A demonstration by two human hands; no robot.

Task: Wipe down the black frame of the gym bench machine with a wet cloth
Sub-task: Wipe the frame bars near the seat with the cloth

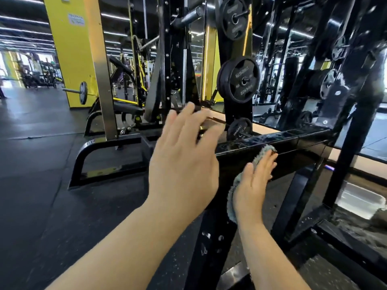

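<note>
A black horizontal frame bar (297, 143) of the bench machine runs from the centre to the right, its top face glossy and wet-looking. My right hand (254, 185) presses a grey-green cloth (234, 185) flat against the side of this bar, fingers straight and pointing up toward the bar's top edge. My left hand (184, 162) is raised in front of the bar's left end with its fingers spread and relaxed, holding nothing. A black upright post (209, 237) drops below the bar, partly hidden by my forearms.
Black weight plates (238, 79) hang on a vertical rack behind the bar, with a smaller plate (239, 129) just above it. A mirror wall stands at the right. A yellow pillar (73, 49) and another bench rack (109, 143) stand on the dark rubber floor at left.
</note>
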